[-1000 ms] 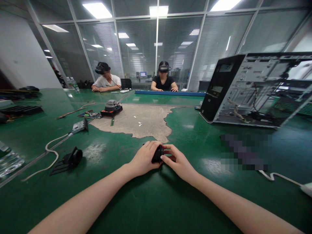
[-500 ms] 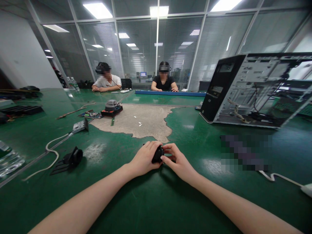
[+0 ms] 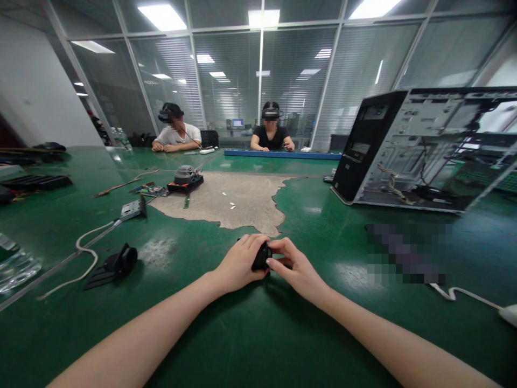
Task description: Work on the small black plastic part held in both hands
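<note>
A small black object is between my hands at the middle of the green table; its kind I cannot make out, as my fingers cover much of it. My left hand is closed over its left side, palm down with the fingers wrapped across the top. From the right, my right hand pinches its edge between thumb and fingers. Just beyond my hands lies the bare, worn patch of the tabletop.
An open computer case stands at the right, near a pixelated strip with a white cable. To the left are a black plastic part, a metal bracket, a heatsink fan and a bottle. Two people sit across the table.
My hands and the black object look the same as before. Across the table, the person in black has raised one hand slightly.
</note>
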Demonstrator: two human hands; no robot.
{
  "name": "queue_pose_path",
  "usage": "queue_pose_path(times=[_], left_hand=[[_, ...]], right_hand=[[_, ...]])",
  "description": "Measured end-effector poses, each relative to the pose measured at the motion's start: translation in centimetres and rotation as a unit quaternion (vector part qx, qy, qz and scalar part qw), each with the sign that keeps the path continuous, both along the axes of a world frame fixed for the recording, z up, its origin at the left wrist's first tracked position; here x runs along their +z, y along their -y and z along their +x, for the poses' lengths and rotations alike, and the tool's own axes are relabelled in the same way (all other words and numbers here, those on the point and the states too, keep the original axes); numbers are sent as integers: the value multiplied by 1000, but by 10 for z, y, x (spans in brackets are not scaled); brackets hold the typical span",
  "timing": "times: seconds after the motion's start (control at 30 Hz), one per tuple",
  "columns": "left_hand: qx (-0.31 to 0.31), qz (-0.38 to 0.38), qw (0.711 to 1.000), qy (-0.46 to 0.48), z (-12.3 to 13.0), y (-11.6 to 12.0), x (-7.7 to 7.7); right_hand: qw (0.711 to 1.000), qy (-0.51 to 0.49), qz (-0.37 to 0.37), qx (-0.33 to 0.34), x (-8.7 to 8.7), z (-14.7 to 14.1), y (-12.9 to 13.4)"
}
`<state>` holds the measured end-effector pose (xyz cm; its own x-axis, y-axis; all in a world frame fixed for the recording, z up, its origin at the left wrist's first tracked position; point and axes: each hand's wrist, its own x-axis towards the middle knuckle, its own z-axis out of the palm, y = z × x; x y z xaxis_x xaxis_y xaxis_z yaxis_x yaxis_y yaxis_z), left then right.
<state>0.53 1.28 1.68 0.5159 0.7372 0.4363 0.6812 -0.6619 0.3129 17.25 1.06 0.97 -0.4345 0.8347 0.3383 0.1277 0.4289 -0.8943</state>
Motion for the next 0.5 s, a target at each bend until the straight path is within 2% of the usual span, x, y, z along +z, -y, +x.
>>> queue_pose_path(times=[0.3, 0.5], left_hand=[[7, -3, 1000, 0, 1, -1, -1], [2, -11, 1000, 2, 0, 0, 0]], right_hand=[[999, -1, -34, -16, -2, -1, -3], [1000, 8, -4, 5, 1, 0, 1]])
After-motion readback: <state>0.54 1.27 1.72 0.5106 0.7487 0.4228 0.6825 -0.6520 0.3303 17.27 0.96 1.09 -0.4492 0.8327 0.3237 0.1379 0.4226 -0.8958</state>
